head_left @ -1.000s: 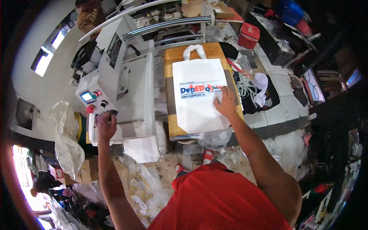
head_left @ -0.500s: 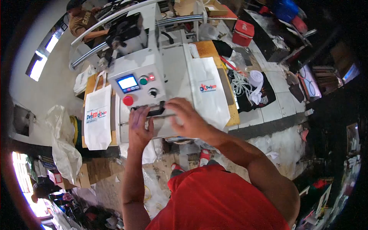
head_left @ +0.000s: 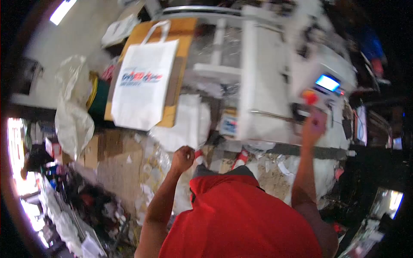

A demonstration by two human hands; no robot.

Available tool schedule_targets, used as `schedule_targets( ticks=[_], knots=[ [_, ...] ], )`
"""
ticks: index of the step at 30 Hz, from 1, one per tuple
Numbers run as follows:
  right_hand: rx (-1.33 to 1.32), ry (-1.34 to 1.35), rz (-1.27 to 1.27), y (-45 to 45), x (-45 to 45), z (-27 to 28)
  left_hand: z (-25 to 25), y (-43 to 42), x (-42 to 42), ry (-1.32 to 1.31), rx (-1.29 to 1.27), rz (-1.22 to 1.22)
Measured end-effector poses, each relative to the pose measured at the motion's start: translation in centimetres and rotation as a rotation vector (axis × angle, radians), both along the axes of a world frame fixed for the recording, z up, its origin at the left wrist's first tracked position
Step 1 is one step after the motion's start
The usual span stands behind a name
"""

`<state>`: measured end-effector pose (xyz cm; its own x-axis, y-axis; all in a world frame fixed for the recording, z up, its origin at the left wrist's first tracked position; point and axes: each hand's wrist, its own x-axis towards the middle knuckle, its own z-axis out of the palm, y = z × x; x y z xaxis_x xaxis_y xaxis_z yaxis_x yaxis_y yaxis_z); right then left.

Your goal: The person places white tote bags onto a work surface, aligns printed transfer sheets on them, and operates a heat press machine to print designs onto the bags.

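A white tote bag (head_left: 144, 96) with red and blue print lies flat on the left wooden board (head_left: 186, 47), its handles toward the back. The white press machine (head_left: 325, 64), with a lit screen and a red button, stands at the right, its broad white plate (head_left: 269, 81) beside the control box. My right hand (head_left: 315, 124) is at the dark handle (head_left: 299, 112) on the machine's front, closed round it, though blurred. Nearer my body, my left hand (head_left: 184, 158) hangs in front of the board with its fingers curled; whether it holds anything is too small to tell.
White bags (head_left: 183, 122) hang or lie between the board and the plate. A crumpled plastic sheet (head_left: 73, 103) and a green bin (head_left: 100, 96) stand left. Cardboard boxes (head_left: 103, 148) sit on the littered floor below.
The machine head has swung from the left over to the right side. My right hand has moved right with the handle; my left hand has come off it and drawn back toward my body.
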<state>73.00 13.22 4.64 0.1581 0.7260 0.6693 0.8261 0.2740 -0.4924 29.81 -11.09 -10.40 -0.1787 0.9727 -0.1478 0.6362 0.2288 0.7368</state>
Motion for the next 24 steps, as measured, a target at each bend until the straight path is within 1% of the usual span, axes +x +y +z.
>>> schedule_targets(
  ticks=[1,2,3,4,5,6,7,8,9,10,11,13,14,15,16,17,18,19,21,22,23,24],
  knots=[
    [0.027,-0.029,0.046,0.8,2.9,-1.5,-3.2,-0.6,-2.8,-0.019,-0.055,0.070],
    [-0.017,0.120,0.055,0.5,4.4,-1.6,-7.2,-0.8,-5.4,0.041,0.017,0.137],
    [0.212,-0.161,0.090,1.3,6.6,-2.4,-12.6,-1.6,-8.6,0.077,0.026,0.167],
    [0.204,-0.155,0.082,1.1,6.5,-1.1,-14.7,-1.6,-10.8,0.154,-0.081,0.238],
    [0.149,0.006,0.023,1.7,13.2,-4.1,-16.7,-1.2,-12.5,0.230,-0.185,0.302],
    [0.139,-0.098,-0.037,1.5,14.9,-3.7,-19.8,-1.1,-14.4,0.239,-0.205,0.326],
    [0.048,0.157,-0.158,0.7,9.2,-0.6,-23.3,-1.2,-16.3,0.248,-0.227,0.342],
    [-0.032,0.241,-0.080,0.1,13.1,-0.9,-26.3,-1.3,-18.1,0.295,-0.358,0.120],
    [0.010,0.230,-0.220,-0.3,13.5,-0.5,-28.2,-0.6,-19.0,0.310,-0.419,0.070],
    [-0.005,0.211,-0.167,-0.6,13.4,0.3,-30.0,0.1,-20.0,0.308,-0.477,0.029],
    [-0.025,0.191,-0.117,-1.0,13.3,1.4,-31.5,0.8,-20.7,0.318,-0.517,0.023],
    [-0.043,-0.895,-0.331,-2.1,14.0,3.3,-33.2,2.1,-21.1,0.330,-0.579,0.004],
    [0.000,-1.004,-0.315,-2.2,15.0,4.0,-35.3,2.0,-21.8,0.338,-0.606,-0.007],
    [-0.030,-1.035,-0.322,-2.8,15.3,4.3,-35.6,2.6,-21.7,0.335,-0.623,-0.010],
    [0.048,-1.014,-0.292,-2.9,15.3,4.5,-37.0,2.3,-22.3,0.336,-0.634,-0.014],
    [0.131,-0.983,-0.263,-2.8,15.5,4.5,-37.5,2.3,-22.5,0.335,-0.639,-0.012],
    [0.161,-0.980,-0.253,-2.9,16.2,4.7,-37.9,2.5,-22.7,0.326,-0.638,-0.008],
    [0.150,-0.992,-0.262,-3.1,16.6,4.8,-38.0,2.5,-22.9,0.311,-0.628,-0.001],
    [0.161,-1.039,-0.380,-3.0,15.6,4.6,-37.8,2.6,-23.2,0.276,-0.606,0.018],
    [0.138,-0.922,-0.251,-2.6,14.7,4.6,-37.5,2.6,-23.4,0.253,-0.587,0.030],
    [0.137,-0.918,-0.263,-2.6,15.1,4.5,-37.1,2.5,-23.5,0.229,-0.567,0.049],
    [0.124,-0.976,-0.288,-2.7,15.5,4.5,-36.6,2.5,-23.8,0.206,-0.541,0.064]
  ],
)
